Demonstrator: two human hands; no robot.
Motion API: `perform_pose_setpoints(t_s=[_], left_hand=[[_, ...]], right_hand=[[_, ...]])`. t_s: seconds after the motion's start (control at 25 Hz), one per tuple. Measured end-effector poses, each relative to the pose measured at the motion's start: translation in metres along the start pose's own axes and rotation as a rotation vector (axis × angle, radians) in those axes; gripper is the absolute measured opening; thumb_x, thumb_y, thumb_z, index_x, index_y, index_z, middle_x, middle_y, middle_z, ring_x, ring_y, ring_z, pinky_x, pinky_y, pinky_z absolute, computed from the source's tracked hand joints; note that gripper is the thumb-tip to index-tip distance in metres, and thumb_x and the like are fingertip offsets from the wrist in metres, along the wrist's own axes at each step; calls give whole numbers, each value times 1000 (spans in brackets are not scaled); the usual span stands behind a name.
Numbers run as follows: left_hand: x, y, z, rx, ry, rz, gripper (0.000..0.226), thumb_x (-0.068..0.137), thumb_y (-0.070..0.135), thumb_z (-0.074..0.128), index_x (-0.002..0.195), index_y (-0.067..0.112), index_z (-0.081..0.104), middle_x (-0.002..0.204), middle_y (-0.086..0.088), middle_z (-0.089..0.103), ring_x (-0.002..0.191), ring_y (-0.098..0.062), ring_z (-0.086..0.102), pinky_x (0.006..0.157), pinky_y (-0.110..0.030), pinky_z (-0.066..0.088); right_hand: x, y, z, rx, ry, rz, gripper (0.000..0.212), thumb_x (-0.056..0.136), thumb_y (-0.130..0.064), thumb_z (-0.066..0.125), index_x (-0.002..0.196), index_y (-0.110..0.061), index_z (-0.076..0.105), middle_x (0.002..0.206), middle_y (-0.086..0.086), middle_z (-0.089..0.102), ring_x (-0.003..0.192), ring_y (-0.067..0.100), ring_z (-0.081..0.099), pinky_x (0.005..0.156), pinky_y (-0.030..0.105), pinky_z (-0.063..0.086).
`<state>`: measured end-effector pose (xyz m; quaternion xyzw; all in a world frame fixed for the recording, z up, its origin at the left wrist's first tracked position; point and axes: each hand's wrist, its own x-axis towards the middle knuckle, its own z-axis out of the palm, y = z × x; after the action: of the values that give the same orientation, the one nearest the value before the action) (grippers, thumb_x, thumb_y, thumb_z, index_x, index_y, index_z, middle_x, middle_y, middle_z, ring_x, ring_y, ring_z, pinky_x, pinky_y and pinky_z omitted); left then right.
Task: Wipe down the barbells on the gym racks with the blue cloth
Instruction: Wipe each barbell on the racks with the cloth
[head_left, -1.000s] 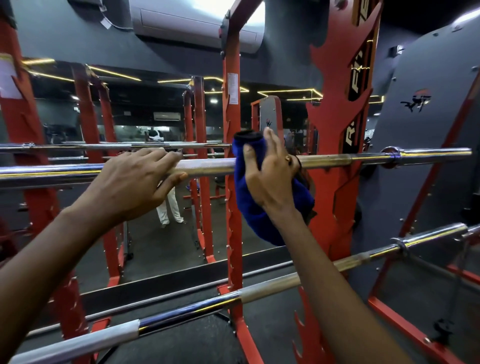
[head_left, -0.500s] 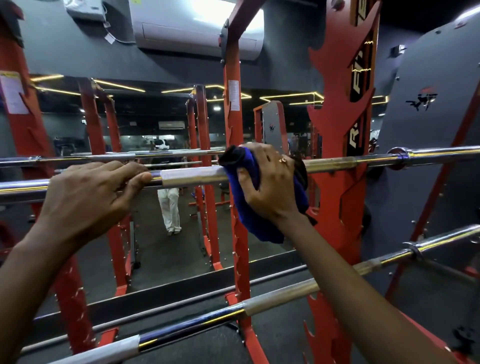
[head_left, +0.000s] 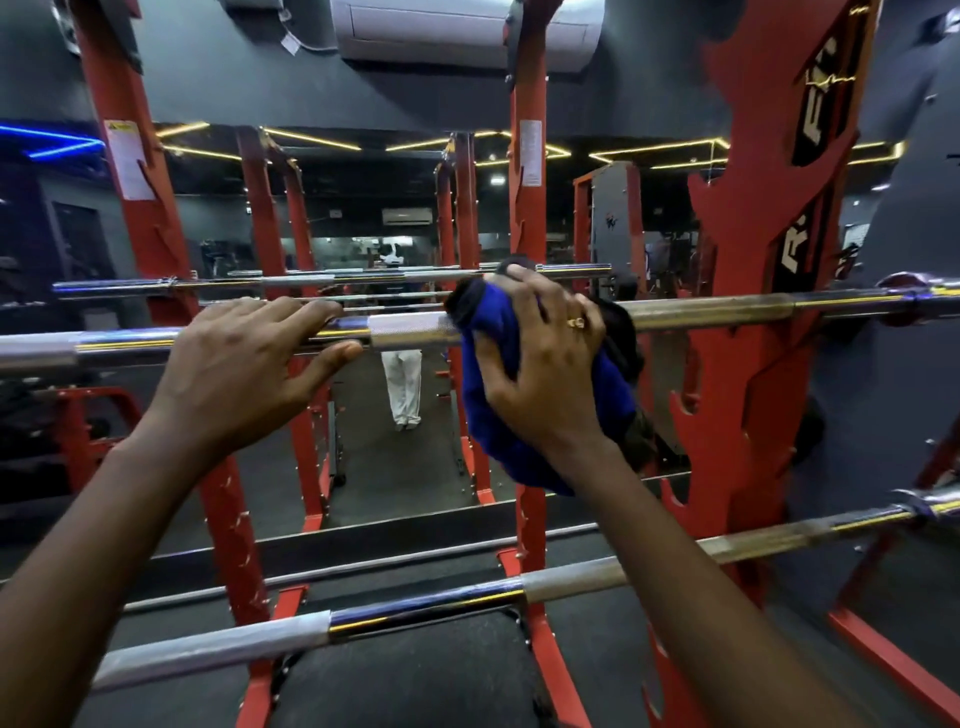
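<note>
An upper steel barbell (head_left: 717, 310) runs across the view at chest height on a red rack. My right hand (head_left: 540, 374) grips a blue cloth (head_left: 493, 415) wrapped over the bar near its middle, with the cloth's loose end hanging below. My left hand (head_left: 244, 374) holds the same bar to the left, fingers over the top and thumb under it. A short knurled stretch of bar (head_left: 410, 331) shows between the two hands. A second, lower barbell (head_left: 426, 608) lies across the rack near my forearms.
Red rack uprights (head_left: 527, 208) stand behind the bar, and a wide red side post (head_left: 753, 312) is at the right. A wall mirror (head_left: 363, 249) behind reflects more racks, bars and a standing person's legs. Dark rubber floor (head_left: 415, 675) lies below.
The cloth and my right hand have stayed wrapped on the bar, shifting slightly along it. My left hand has slid back right, closer to the cloth. The camera has tilted up a little.
</note>
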<state>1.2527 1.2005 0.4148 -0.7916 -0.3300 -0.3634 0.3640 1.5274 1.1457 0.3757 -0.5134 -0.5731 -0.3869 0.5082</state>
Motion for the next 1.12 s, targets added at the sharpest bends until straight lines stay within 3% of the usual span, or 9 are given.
perform_pose_setpoints(t_s=[0.08, 0.16, 0.36, 0.52, 0.6, 0.76, 0.88, 1.0, 1.12], left_hand=[[-1, 0, -2, -5, -13, -17, 61, 99, 62, 35, 127, 17, 65, 108, -10, 72, 92, -35, 67, 79, -46, 48], [-2, 0, -5, -13, -19, -29, 61, 99, 63, 34, 127, 18, 65, 109, -8, 72, 94, -34, 67, 80, -45, 49], [-1, 1, -5, -43, -41, -19, 60, 99, 62, 35, 128, 17, 63, 106, -8, 71, 95, -33, 67, 83, -46, 50], [-1, -8, -6, -91, -103, -16, 66, 98, 65, 27, 132, 18, 58, 113, -8, 69, 103, -31, 65, 87, -45, 48], [-5, -20, -9, -84, -158, -26, 69, 99, 67, 22, 136, 19, 55, 119, -10, 68, 113, -32, 62, 101, -49, 43], [-27, -63, -18, 17, -214, -132, 77, 95, 77, 13, 130, 23, 55, 116, -13, 69, 114, -38, 62, 106, -57, 39], [-36, -81, -20, 12, -179, -60, 72, 96, 72, 16, 125, 20, 57, 108, -12, 69, 99, -38, 66, 88, -51, 47], [-38, -82, -18, -15, -181, -21, 62, 102, 64, 21, 127, 19, 55, 105, -10, 68, 97, -35, 66, 87, -48, 46], [-40, -85, -13, -71, -170, 2, 56, 103, 61, 27, 129, 19, 53, 112, -7, 66, 105, -31, 64, 94, -47, 43]], right_hand=[[3, 13, -6, 40, -2, -74, 47, 94, -41, 55, 135, -19, 57, 139, 3, 59, 128, 24, 54, 115, 50, 29], [5, 32, -13, 52, 109, 59, 45, 95, -41, 54, 131, -14, 60, 133, 7, 63, 125, 28, 57, 114, 53, 32], [3, 11, -5, 24, 163, 420, 50, 93, -48, 48, 134, -20, 53, 151, 7, 45, 147, 26, 35, 125, 56, 11], [-8, -20, 9, 57, 55, 86, 49, 93, -39, 53, 138, -19, 52, 151, 7, 46, 145, 25, 39, 125, 51, 16], [-15, -11, 8, 0, 133, 82, 55, 94, -31, 55, 145, -12, 50, 155, 11, 45, 148, 29, 38, 124, 51, 21], [-18, -32, 21, 261, 460, 656, 62, 104, -24, 52, 157, -2, 29, 165, 19, 26, 154, 31, 25, 128, 44, 18], [6, -70, 27, 734, 697, 1089, 56, 107, -28, 48, 153, -1, 31, 157, 15, 41, 138, 23, 47, 104, 12, 37], [23, -96, 36, 1005, 643, 1388, 54, 108, -46, 39, 145, -7, 48, 147, 12, 55, 127, 25, 57, 102, 23, 41], [19, -137, 44, 1242, 474, 1410, 45, 106, -51, 43, 124, -15, 63, 120, 7, 70, 101, 21, 69, 86, 32, 54]])
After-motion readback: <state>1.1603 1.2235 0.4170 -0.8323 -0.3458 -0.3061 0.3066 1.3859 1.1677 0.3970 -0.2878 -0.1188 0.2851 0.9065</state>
